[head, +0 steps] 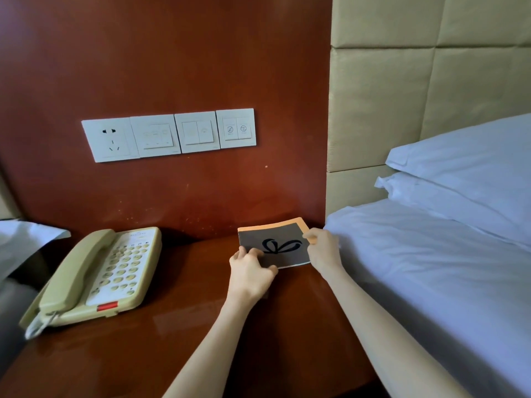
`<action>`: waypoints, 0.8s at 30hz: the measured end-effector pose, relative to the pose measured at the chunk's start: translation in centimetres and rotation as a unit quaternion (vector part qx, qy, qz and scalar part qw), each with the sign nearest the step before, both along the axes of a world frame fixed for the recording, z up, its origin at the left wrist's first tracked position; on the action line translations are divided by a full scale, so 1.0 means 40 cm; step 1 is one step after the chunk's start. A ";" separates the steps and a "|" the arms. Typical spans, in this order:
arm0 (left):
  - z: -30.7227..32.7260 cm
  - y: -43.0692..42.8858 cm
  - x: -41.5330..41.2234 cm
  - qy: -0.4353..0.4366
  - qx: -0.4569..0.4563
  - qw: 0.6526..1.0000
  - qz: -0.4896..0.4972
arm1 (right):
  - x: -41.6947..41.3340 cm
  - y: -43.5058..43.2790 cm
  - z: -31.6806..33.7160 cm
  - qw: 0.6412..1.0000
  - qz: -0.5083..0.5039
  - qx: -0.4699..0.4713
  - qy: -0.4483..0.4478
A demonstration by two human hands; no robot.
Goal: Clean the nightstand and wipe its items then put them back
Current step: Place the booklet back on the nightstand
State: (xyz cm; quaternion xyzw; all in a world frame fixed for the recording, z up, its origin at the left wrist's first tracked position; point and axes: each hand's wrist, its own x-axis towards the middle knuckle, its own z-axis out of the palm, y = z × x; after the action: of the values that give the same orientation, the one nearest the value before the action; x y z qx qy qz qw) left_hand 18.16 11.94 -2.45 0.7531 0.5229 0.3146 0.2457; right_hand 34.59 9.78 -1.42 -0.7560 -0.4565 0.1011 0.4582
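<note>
nightstand: glossy reddish-brown wood top, fills the lower middle of my view, some glare on it

booklet: grey cover with a black loopy bow-like mark and an orange strip along the far and right edges, lying roughly flat at about 1 o'clock on the top, back right corner near the wall

phone: beige corded desk phone, handset on its cradle, red sticker on the front edge, sitting at about 10 o'clock, well apart from the booklet

We see the left hand and right hand gripping a grey booklet on the bench. A beige telephone sits well apart
</note>
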 end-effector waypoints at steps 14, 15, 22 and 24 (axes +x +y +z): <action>0.004 0.011 0.012 0.089 0.052 0.995 0.007 | 0.018 0.028 -0.005 0.988 0.022 -0.117 -0.098; 0.003 0.015 0.009 0.093 0.054 0.994 0.011 | 0.017 0.024 -0.002 0.985 0.041 -0.131 -0.101; -0.005 0.013 0.014 0.093 0.051 0.994 0.003 | 0.036 -0.015 0.026 0.968 0.142 -0.201 -0.057; 0.001 0.015 0.011 0.064 0.045 0.997 0.002 | 0.042 -0.036 0.048 0.960 0.159 -0.224 -0.054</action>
State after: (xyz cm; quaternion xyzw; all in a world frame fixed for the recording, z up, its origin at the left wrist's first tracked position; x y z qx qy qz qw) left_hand 18.58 12.54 -2.42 0.7807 0.5246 0.2898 0.1770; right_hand 36.27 8.35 0.48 -0.7613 -0.5604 0.2314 0.2298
